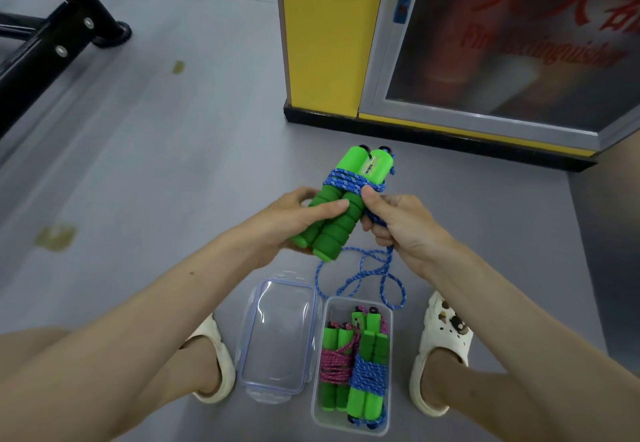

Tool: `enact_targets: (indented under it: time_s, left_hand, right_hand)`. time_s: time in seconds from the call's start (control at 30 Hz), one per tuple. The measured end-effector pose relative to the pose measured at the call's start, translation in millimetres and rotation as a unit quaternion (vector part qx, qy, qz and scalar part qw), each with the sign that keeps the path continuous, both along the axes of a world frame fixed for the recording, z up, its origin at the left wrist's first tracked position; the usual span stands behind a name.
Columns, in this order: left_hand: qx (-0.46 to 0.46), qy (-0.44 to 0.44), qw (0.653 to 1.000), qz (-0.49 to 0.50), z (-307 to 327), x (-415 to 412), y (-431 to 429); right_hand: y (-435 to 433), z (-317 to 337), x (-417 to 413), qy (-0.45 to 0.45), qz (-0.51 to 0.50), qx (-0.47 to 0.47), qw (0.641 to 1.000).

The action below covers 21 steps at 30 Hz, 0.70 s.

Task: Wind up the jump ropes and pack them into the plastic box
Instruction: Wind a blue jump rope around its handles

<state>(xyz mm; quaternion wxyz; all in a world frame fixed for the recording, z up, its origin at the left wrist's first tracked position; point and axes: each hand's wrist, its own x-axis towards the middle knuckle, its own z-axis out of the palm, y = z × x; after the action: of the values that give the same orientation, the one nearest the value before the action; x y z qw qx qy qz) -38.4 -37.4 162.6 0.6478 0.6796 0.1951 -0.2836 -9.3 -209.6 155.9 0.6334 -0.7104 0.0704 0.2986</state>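
I am seeing the left hand (pixel 294 215) gripping the pair of green handles (pixel 334 223) by their dark foam halves, thumb lying across the top and fingers curling underneath. The two handles are lying side by side, tilting away from the body. The right hand (pixel 398 223) is pinching the blue rope (pixel 346 180) between thumb and curled fingers, touching the handles' right side. Several turns of that rope are sitting around the handles where the foam meets the lighter green plastic. The rest of it is hanging from the right fist in loose loops, reaching down to the grey floor (pixel 156 164) just above the plastic box (pixel 389 389).

The box is standing open on the floor between the feet, holding two wound bundles: a pink-rope bundle (pixel 334 365) on the left and a blue-rope bundle (pixel 369 377) on the right, both with green handles. The clear lid (pixel 277 334) is lying just beside the box on its left. A white sandal (pixel 214 355) is showing on the left foot and another sandal (pixel 440 341) on the right. Farther off, a yellow column (pixel 325 33) and a glass-fronted fire extinguisher cabinet (pixel 502 43) are standing ahead, with a black metal frame (pixel 52 36) at the upper left.
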Motion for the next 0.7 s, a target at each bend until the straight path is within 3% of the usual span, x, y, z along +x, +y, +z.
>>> enact_targets:
  time_s: [0.1, 0.3, 0.43, 0.53, 0.7]
  left_hand:
    - [-0.108, 0.026, 0.993, -0.036, 0.3, -7.9, -1.7]
    - [-0.024, -0.043, 0.999, 0.015, 3.9, -5.3, 3.4]
    - [0.111, -0.131, 0.984, 0.035, -2.3, -2.9, 6.2]
    - [0.318, -0.215, 0.922, -0.046, -4.8, -3.8, 5.1]
    - [0.44, -0.221, 0.869, -0.045, -3.1, -4.7, 0.3]
  right_hand:
    - [2.9, 1.7, 1.2, 0.0, -0.017, 0.002, 1.0]
    - [6.5, 5.4, -2.1, 0.006, -0.036, -0.015, 0.999]
    - [4.2, 2.6, -4.2, -0.014, -0.005, -0.052, 0.999]
    - [4.3, 1.1, -4.9, -0.018, 0.017, -0.089, 0.996]
    - [7.7, 4.2, -3.7, -0.008, 0.041, -0.089, 0.995]
